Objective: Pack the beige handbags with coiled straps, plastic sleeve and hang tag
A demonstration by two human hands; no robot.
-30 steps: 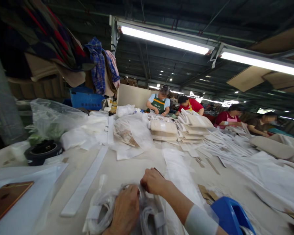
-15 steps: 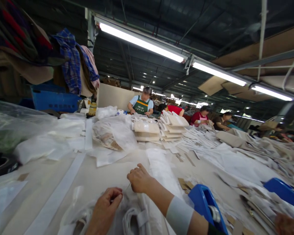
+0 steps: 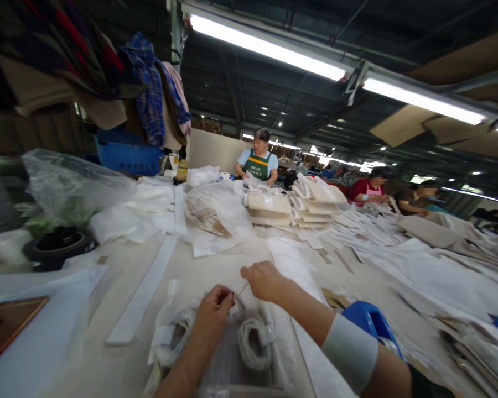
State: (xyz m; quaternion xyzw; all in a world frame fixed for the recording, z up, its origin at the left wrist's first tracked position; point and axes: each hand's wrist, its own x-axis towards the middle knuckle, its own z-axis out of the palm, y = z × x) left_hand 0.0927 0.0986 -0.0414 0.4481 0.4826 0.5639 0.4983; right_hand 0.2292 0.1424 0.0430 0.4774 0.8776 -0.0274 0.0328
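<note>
My left hand (image 3: 213, 309) is closed in a pinch at the mouth of a clear plastic bag (image 3: 222, 359). Just right of it and slightly higher, my right hand (image 3: 264, 281) has its fingers curled round one end of a thin pale strand (image 3: 243, 288). The strand runs down toward my left fingertips; what exactly those pinch is too small to make out. Under my hands are two rolled bundles of cream cloth, a right roll (image 3: 255, 344) and a left roll (image 3: 178, 334), the left one partly behind my forearm. They appear to be inside the plastic.
A blue tape dispenser (image 3: 371, 323) stands beside my right forearm. A phone (image 3: 12, 326) lies at the left. Ahead are folded cream cloth stacks (image 3: 315, 199) and a filled plastic bag (image 3: 218, 207). A co-worker in a green apron (image 3: 258, 168) works across the table.
My view has turned left and tilted down, bringing the phone into sight. Both hands keep nearly the same closed pose over the rolls, with the strand still between them.
</note>
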